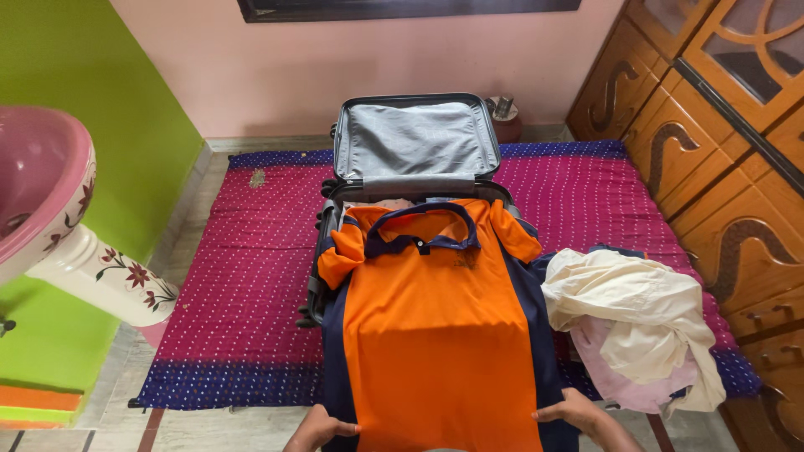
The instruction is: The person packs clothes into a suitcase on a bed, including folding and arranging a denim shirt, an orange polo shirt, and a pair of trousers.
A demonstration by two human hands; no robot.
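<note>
An orange polo shirt (440, 326) with navy collar and navy side panels lies spread flat over an open grey suitcase (416, 138), collar toward the raised lid. My left hand (316, 429) pinches the shirt's bottom left corner at the lower edge of the view. My right hand (578, 412) grips the bottom right corner. Both hands are partly cut off by the frame. The suitcase's inside is mostly hidden under the shirt.
A magenta dotted cloth (251, 276) with blue borders covers the floor. A heap of cream and pink clothes (636, 326) lies right of the suitcase. A pink floral washbasin (59, 218) stands at left, carved wooden cabinets (720, 142) at right.
</note>
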